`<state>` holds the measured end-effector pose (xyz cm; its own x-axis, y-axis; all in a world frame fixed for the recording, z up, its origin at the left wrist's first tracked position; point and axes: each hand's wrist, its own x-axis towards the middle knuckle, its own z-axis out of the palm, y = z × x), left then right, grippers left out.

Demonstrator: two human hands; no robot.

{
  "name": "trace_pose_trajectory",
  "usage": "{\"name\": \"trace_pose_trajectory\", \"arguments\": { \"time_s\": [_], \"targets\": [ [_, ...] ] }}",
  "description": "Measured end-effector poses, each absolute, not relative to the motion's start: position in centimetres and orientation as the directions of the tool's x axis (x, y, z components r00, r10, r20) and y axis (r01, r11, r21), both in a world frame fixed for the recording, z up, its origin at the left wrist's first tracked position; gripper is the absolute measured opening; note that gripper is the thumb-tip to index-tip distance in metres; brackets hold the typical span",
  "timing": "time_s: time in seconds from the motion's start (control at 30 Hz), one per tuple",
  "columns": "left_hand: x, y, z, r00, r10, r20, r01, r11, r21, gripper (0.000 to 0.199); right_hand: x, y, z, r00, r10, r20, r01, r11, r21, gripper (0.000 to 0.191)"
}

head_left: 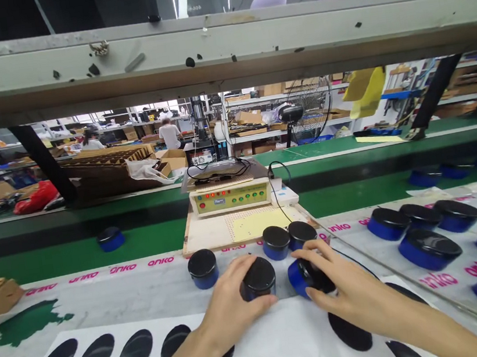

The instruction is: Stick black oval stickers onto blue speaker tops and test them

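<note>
My left hand (232, 296) is wrapped round a short round piece with a glossy black top (260, 274); its side is mostly hidden by my fingers. My right hand (333, 277) grips a blue-sided, black-topped round piece (301, 278), which is tilted, between thumb and fingers. Just beyond my hands stand three similar pieces: one at left (203, 269), one in the middle (275, 242) and one behind my right fingers (302, 232). Under my forearms lies a white sheet (282, 342) bearing several flat black discs (135, 353).
A control box with red lights (230, 198) rests on a board ahead. Several more blue-and-black round pieces (430, 247) stand at right, another (110, 238) on the green belt (153, 236). A cable (410, 279) crosses the right side. A shelf beam (221, 46) spans overhead.
</note>
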<state>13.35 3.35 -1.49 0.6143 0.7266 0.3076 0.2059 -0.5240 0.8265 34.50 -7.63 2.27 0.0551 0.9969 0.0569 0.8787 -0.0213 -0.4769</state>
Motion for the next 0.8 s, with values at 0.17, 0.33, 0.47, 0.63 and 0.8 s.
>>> {"name": "trace_pose_trajectory", "arguments": {
  "time_s": [0.17, 0.33, 0.47, 0.63, 0.8],
  "targets": [
    [12.4, 3.1, 0.9, 0.544, 0.777, 0.318, 0.079, -0.424, 0.902, 0.046, 35.3, -7.3, 2.4, 0.063, 0.982, 0.178, 0.624, 0.100, -0.775, 0.035],
    [11.5, 2.2, 1.1, 0.573, 0.770, 0.282, 0.083, -0.396, 0.914, 0.044, 34.8, -6.9, 2.8, -0.010, 0.977, 0.215, 0.709, 0.159, -0.687, 0.034],
    [11.2, 0.8, -0.7, 0.721, 0.676, 0.156, 0.303, -0.509, 0.805, 0.057, 34.5, -7.0, 3.0, -0.072, 0.994, 0.080, 0.953, 0.092, -0.289, 0.036],
    [11.4, -0.1, -1.3, 0.822, 0.568, 0.037, 0.370, -0.582, 0.724, 0.070, 34.7, -5.1, 4.5, -0.106, 0.994, -0.039, 0.990, 0.102, -0.095, 0.024],
    [11.2, -0.5, -0.8, 0.825, 0.527, 0.205, 0.254, -0.669, 0.698, 0.070, 34.3, -0.2, 5.4, -0.152, 0.988, 0.037, 0.987, 0.154, -0.035, 0.053]
  ]
}}
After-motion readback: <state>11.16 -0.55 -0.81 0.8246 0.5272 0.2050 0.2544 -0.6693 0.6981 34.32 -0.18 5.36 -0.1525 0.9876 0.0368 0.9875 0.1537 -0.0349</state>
